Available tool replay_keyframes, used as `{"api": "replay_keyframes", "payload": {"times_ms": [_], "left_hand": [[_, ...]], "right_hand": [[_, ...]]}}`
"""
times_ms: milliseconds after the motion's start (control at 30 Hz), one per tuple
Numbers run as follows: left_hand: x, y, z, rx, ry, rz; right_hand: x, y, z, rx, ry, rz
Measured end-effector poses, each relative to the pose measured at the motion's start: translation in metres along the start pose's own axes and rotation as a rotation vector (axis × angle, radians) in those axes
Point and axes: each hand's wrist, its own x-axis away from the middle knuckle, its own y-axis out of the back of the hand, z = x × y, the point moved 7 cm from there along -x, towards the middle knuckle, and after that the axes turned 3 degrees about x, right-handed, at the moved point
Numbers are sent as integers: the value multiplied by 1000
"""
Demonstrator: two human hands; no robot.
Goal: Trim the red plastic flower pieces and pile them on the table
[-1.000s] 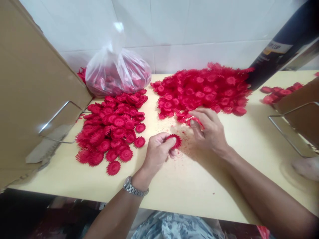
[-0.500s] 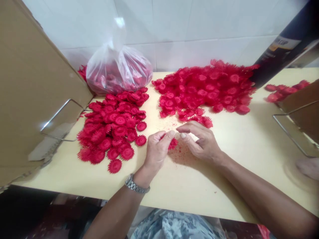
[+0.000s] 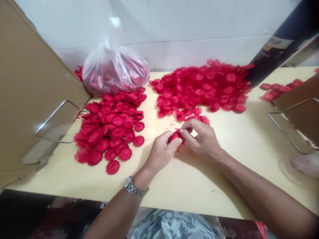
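Observation:
My left hand (image 3: 163, 149), with a metal-band watch (image 3: 136, 186) on its wrist, grips a red flower-like disc (image 3: 176, 135) between thumb and fingers. At the disc's upper edge, the thumb and forefinger of my right hand (image 3: 201, 137) are pinched together on it; the hands partly cover the disc. To the left spreads a heap of similar red discs with toothed rims (image 3: 109, 129). A larger, looser-looking pile of red toothed pieces (image 3: 204, 88) lies beyond my hands. Small red crumbs (image 3: 178, 162) are scattered on the table beneath them.
A tied clear plastic bag (image 3: 116, 71) of red pieces stands against the tiled wall. Cardboard (image 3: 37, 83) with a wire handle (image 3: 53, 116) rises at left. At right are a dark box (image 3: 274, 43), more red pieces (image 3: 281, 88) and another wire handle (image 3: 284, 129).
My right hand has come in from just beside the disc, and its thumb and forefinger have closed on the disc's edge. My left hand still holds the disc, now turned more upward.

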Motion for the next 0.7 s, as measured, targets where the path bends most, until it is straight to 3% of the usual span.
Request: {"api": "replay_keyframes", "payload": {"times_ms": [200, 400, 600, 700], "left_hand": [[1, 5, 6, 70, 54, -48], [-1, 11, 10, 187, 77, -107], [-2, 21, 6, 208, 38, -243], [-1, 21, 6, 221, 47, -240]], "right_hand": [[-7, 36, -35, 233, -142, -269], [-7, 30, -44, 501, 17, -207], [-4, 14, -26, 285, 135, -139], [-5, 12, -19, 199, 131, -119]]}}
